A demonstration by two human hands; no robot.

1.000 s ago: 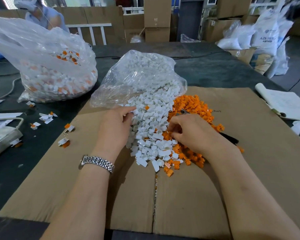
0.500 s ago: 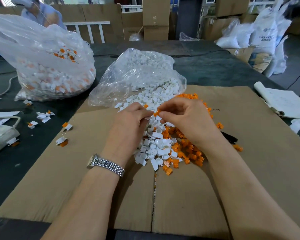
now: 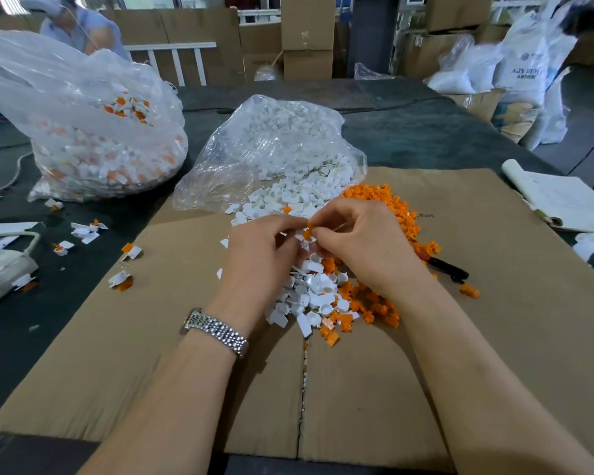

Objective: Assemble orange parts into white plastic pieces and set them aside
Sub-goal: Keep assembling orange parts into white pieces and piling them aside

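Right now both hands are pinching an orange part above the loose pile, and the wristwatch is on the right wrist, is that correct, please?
Not quite: the head view shows the wristwatch on the left wrist. The rest holds: the left hand and right hand meet at an orange part above the loose pile.
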